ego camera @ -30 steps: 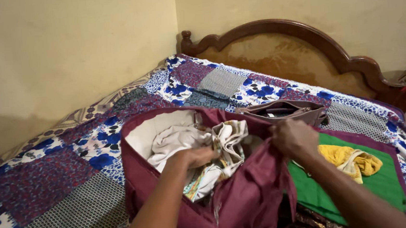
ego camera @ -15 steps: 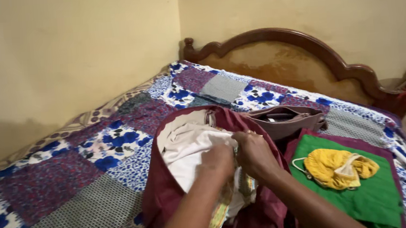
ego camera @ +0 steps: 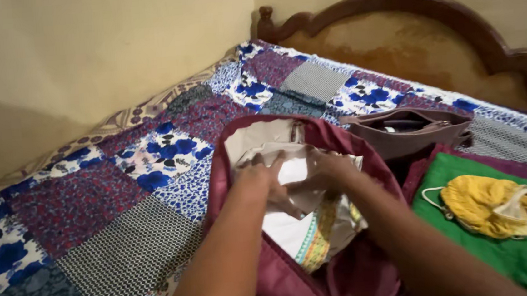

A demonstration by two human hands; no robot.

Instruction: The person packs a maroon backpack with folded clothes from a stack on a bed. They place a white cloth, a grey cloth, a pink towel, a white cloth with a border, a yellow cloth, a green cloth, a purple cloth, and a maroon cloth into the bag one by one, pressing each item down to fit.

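A bundle of pale folded cloth (ego camera: 292,196), white and cream with a striped yellow-and-teal edge showing at its lower end, sits inside the open mouth of a maroon bag (ego camera: 286,278) on the bed. Both hands are on top of it: the left hand (ego camera: 259,176) lies flat on the cloth's upper left part with fingers spread, and the right hand (ego camera: 328,168) rests just beside it on the upper right, fingers curled over the fold, so the cloth lies directly beneath and between the two. Whether either hand truly grips the cloth cannot be told. Behind the bag stands an open brown handbag (ego camera: 409,131). To the right, a yellow crocheted pouch (ego camera: 497,205) lies on a green cloth (ego camera: 472,247). All rests on a patchwork bedspread (ego camera: 105,204) before a carved wooden headboard (ego camera: 430,34).
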